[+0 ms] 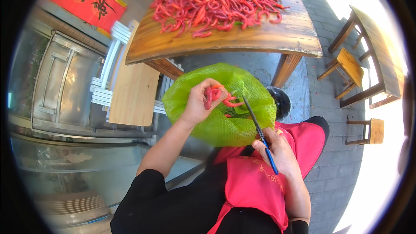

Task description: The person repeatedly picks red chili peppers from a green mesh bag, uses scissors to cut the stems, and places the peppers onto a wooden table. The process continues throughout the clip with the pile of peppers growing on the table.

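Observation:
My left hand (202, 99) grips a small bunch of red chili peppers (214, 94) above a green mesh sack (182, 94). The sack's mouth is spread wide, and a bit of red pepper shows in its folds. In my right hand (276, 149) is a pair of scissors (255, 122) with dark blades and blue handles. The blades look nearly closed, their tips close to the peppers in my left hand. A large heap of red chili peppers (221, 3) lies on the wooden table (253, 40) in front of me.
A dark bucket (280, 102) stands on the floor right of the sack. To the left are a light wooden board (135, 94) and white slatted racks (112, 61). Wooden stools (349, 66) and another wooden table (383, 55) stand to the right on grey paving.

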`<state>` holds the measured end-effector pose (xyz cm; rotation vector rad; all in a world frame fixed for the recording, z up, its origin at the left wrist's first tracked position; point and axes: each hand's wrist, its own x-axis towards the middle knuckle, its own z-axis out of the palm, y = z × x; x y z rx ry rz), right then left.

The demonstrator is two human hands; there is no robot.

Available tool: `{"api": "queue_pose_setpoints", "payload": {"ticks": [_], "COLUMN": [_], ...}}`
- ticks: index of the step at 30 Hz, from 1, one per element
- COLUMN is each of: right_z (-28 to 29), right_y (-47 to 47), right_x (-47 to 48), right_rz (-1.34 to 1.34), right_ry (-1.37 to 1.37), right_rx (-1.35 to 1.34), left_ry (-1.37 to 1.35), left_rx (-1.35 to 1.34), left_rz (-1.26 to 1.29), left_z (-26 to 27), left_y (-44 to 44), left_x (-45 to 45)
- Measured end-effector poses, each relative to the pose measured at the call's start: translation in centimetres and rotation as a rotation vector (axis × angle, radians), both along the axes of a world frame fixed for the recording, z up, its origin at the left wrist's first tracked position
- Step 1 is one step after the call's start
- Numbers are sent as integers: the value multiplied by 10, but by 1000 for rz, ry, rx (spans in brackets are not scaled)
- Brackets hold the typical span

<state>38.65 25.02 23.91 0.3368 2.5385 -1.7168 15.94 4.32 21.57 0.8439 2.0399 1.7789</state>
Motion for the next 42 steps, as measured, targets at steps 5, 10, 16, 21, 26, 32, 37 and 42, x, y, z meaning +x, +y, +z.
{"api": "queue_pose_setpoints", "payload": {"ticks": [5,10,16,21,26,32,37,42], "right_z": [-15,-12,-18,-25,-29,-43,-31,-30], "right_y": [-1,5,6,7,5,4,8,6], "right_x": [9,17,28,35,48,62,65,54], "right_rz": [-19,-37,-80,-161,-240,-408,-253,-148], "right_ry": [-10,-73,-47,-87,-87,-95,-56,-96], "right_rx": [-58,-47,-61,-93,-36,-139,-335,-118], "left_ry": [-135,48,160,135,106,-160,-235,-199], "left_rx": [84,13,-43,-67,-143,83,147,190], "left_rz": [-112,-155,-221,-294,-330,-290,-269,-325], "left_z": [-8,-9,-9,-21,-27,-37,-17,-13], "left_y": [27,42,52,63,72,81,63,57], "left_x": [21,25,28,34,41,35,21,27]}}
